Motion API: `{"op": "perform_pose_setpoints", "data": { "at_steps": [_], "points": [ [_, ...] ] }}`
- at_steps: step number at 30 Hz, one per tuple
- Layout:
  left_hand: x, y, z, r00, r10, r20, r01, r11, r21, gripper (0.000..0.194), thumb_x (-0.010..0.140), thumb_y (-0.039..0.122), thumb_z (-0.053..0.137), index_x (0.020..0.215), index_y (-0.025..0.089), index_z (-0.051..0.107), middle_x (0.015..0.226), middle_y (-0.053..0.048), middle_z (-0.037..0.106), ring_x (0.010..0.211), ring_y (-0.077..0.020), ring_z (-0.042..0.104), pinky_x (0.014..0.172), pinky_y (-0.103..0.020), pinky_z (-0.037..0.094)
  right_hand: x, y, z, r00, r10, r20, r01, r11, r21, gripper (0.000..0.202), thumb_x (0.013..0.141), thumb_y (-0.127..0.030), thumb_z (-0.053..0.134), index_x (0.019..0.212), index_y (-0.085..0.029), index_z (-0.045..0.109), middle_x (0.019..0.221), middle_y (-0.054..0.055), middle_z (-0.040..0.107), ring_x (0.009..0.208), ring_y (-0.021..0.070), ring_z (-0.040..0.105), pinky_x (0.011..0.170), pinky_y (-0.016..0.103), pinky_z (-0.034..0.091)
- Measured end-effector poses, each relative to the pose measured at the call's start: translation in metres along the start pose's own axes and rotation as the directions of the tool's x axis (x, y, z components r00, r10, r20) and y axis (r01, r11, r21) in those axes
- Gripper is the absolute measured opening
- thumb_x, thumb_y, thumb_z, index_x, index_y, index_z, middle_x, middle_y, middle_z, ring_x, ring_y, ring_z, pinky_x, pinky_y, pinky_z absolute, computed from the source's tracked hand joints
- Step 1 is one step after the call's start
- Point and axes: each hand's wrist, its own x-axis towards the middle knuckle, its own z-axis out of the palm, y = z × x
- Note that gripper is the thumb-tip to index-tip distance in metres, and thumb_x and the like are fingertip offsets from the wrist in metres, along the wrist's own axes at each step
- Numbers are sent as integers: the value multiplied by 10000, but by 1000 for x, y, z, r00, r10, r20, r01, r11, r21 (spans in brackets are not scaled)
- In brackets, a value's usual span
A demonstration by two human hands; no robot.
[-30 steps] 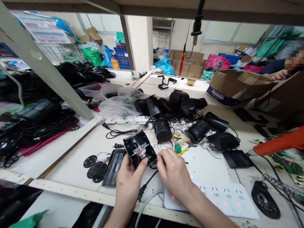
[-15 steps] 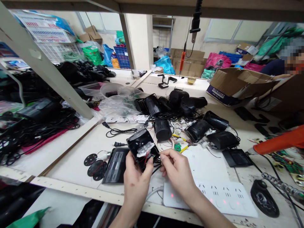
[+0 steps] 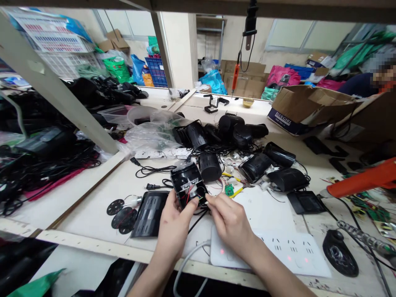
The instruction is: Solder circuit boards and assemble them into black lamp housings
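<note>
My left hand [image 3: 173, 225] is wrapped round an open black plastic housing [image 3: 183, 176], its thumb at the near edge. Red wires and a shiny metallic part show inside the tilted housing. At its lower right edge, my right hand [image 3: 232, 218] is closed in a pinch beside thin wires; what sits between the fingertips is too small to make out. A slotted black cover [image 3: 151, 214] lies left of my left hand, near black perforated discs [image 3: 124, 219]. Yellow-handled pliers [image 3: 236, 192] and a small green circuit board [image 3: 229, 189] lie beyond my right hand.
A white power strip [image 3: 269, 251] with red lights lies under my right forearm. Several black housings [image 3: 210, 166] cluster behind. An orange tool [image 3: 361, 180] juts in from the right; an orange screwdriver [image 3: 235, 78] hangs above the bench. Another person [image 3: 355, 84] is at far right.
The housing has turned in my left hand, so its open inside faces me more. My right hand has come in against its lower right edge. The view has shifted slightly.
</note>
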Motion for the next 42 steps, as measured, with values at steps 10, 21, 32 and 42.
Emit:
{"op": "perform_pose_setpoints", "data": {
  "at_steps": [10, 21, 32, 42],
  "points": [
    [-2, -1, 4, 998, -42, 52, 47, 994, -103, 453, 754, 380, 717, 1135, 193, 557, 1138, -66, 672, 1045, -231, 619, 910, -374, 518, 0, -7, -4, 821, 540, 182, -552, 672, 494, 240, 880, -354, 576, 1005, -169, 664, 677, -4, 632, 524, 131, 651, 482, 242, 561],
    [-6, -1, 16, 988, 153, -27, -145, 971, 190, 502, 788, 332, 656, 1247, 200, 500, 1161, -79, 659, 1090, -239, 618, 931, -346, 465, 11, -11, -14, 634, 669, 388, -607, 120, 785, 392, 663, -417, 816, 887, -126, 677, 596, -12, 653, 458, 114, 629, 426, 206, 531],
    [-1, 10, 16, 983, -152, 99, 169, 965, -201, 490, 651, 331, 770, 1067, 154, 582, 1033, -63, 691, 982, -229, 634, 864, -377, 534, -2, 2, -12, 941, 329, 81, -337, 886, 319, 212, 917, -229, 512, 959, -169, 711, 758, 41, 651, 600, 139, 621, 573, 275, 552],
    [4, 13, 12, 941, -318, 116, 339, 880, -334, 363, 573, 236, 788, 883, 116, 644, 868, -67, 697, 831, -191, 647, 720, -305, 553, -10, -4, 6, 981, 189, -48, -182, 976, 122, 157, 943, -165, 454, 1014, -184, 593, 771, 47, 680, 619, 154, 647, 584, 265, 527]
  ]
}}
